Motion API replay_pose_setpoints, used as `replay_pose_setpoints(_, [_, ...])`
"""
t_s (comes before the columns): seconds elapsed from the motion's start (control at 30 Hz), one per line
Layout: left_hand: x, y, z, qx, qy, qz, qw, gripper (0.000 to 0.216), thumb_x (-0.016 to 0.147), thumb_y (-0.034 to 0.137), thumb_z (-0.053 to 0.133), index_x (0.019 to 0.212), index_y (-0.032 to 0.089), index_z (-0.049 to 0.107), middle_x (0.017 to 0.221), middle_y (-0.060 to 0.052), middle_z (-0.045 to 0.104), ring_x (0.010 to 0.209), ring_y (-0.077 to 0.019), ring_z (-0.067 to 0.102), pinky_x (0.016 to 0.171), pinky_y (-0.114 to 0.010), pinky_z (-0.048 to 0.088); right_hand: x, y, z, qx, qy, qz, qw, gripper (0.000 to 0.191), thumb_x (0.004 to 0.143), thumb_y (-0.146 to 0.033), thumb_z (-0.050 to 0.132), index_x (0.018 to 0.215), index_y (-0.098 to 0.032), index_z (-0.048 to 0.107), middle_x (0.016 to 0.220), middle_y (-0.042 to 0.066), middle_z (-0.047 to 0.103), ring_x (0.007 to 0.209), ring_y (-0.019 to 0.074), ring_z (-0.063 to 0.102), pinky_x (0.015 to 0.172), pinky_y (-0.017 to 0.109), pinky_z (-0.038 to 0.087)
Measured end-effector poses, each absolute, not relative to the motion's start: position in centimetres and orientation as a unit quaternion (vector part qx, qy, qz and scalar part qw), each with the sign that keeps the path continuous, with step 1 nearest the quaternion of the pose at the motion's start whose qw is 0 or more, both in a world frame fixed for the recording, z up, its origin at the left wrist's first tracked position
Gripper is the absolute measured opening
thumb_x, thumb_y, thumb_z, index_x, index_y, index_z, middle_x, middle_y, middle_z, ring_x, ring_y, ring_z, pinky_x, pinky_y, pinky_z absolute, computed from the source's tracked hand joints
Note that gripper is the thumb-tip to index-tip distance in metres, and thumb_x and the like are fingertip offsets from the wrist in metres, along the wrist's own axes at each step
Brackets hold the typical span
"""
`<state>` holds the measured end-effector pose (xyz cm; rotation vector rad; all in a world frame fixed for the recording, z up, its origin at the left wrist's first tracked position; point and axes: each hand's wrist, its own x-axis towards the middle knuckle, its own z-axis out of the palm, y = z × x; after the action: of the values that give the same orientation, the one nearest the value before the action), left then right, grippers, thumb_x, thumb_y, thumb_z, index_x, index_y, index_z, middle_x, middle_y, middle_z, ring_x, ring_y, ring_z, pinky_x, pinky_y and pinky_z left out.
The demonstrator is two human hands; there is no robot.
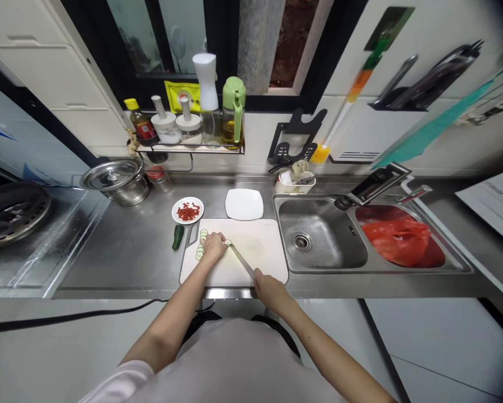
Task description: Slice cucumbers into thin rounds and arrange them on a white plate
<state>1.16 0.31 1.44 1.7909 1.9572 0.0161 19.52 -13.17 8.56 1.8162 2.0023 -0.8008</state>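
My right hand is wrapped round the handle of a kitchen knife, whose blade slants up and left over the white cutting board. My left hand is closed over a piece of cucumber; its pale cut end shows beside the knife tip, and the fingers hide the rest. Several cucumber slices lie in a row just left of that hand. Off the board's left edge rests a dark green cucumber piece.
Behind the board are a small plate of chopped red bits and a white square plate. On the right is a double sink with a red plastic bag. A lidded steel pot stands left, below a condiment shelf.
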Motion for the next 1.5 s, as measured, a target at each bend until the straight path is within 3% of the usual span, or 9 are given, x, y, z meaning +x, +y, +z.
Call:
replay_pose_setpoints(0.23, [1.4, 0.3, 1.7, 0.639, 0.711, 0.022, 0.293, 0.016, 0.078, 0.023, 0.057, 0.093, 0.026, 0.060, 0.096, -0.001, 0.070, 0.097, -0.0209, 0.060, 0.090, -0.036, 0.035, 19.5, -13.1, 8.6, 0.640, 0.697, -0.280, 0.158, 0.026, 0.092, -0.019, 0.032, 0.115, -0.018, 0.045, 0.097, 0.013, 0.067, 0.091, 0.0251, 0.065, 0.069, 0.030, 0.039])
replay_pose_setpoints(0.43, [1.4, 0.3, 1.4, 0.638, 0.715, 0.020, 0.283, 0.024, 0.082, 0.018, 0.048, 0.099, 0.028, 0.062, 0.099, -0.003, 0.071, 0.101, -0.0225, 0.060, 0.090, -0.037, 0.036, 19.5, -13.0, 8.5, 0.641, 0.694, -0.289, 0.155, 0.028, 0.093, -0.020, 0.031, 0.117, -0.017, 0.044, 0.098, 0.014, 0.067, 0.093, 0.0257, 0.064, 0.070, 0.031, 0.040])
replay_pose_setpoints(1.5, [0.9, 1.4, 0.8, 0.628, 0.712, 0.035, 0.312, 0.023, 0.076, 0.018, 0.055, 0.094, 0.026, 0.067, 0.105, -0.002, 0.071, 0.103, -0.0209, 0.060, 0.093, -0.036, 0.036, 18.6, -11.9, 7.5, 0.642, 0.698, -0.289, 0.130, 0.024, 0.093, -0.022, 0.032, 0.114, -0.017, 0.044, 0.098, 0.012, 0.067, 0.091, 0.0240, 0.064, 0.069, 0.030, 0.039])
